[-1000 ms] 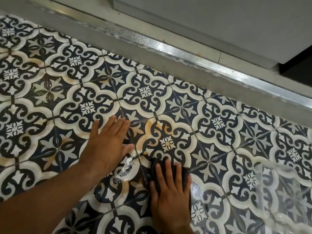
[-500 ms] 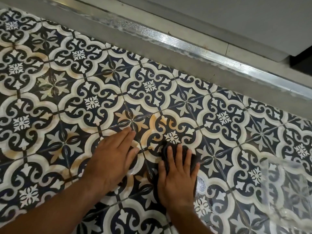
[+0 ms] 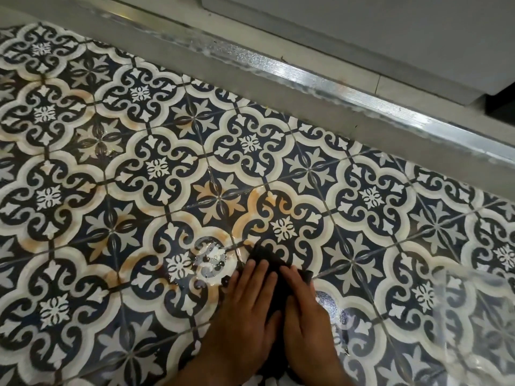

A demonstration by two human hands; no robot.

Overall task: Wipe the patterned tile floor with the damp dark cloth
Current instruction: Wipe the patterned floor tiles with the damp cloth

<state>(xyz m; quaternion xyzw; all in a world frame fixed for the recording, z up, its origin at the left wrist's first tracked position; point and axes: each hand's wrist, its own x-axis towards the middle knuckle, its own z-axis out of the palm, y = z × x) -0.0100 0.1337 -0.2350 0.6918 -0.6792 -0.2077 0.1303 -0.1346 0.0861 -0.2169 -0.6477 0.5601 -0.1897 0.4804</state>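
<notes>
Half a second ago my left hand (image 3: 245, 316) lay flat on bare tile, apart from the right one. Now it has come over and lies on the dark cloth (image 3: 266, 256), just beside my right hand (image 3: 306, 321). The cloth has shifted a little to the left with it, and the shiny wet patch (image 3: 211, 259) that sat by my left thumb now lies uncovered, just left of my fingertips.

The tile floor (image 3: 156, 168) is a repeating pattern of dark blue and cream scrolls and small flowers, with orange-brown stains (image 3: 259, 200) on several of the cream bands just ahead of the cloth and further left. Beyond the tiles a plain grey band (image 3: 195, 59) crosses the view on a slant, then a bright metal strip (image 3: 320, 79), then a pale panel (image 3: 362, 32) above. A clear plastic sheet (image 3: 473, 316) lies over the tiles at the lower right, well apart from my hands.

Both hands lie palm down side by side, fingers straight and close together, pointing away from me and pressing the cloth onto the floor. The cloth shows as a dark peak ahead of my fingertips, a strip between the two hands, and a small corner by my right fingers.
</notes>
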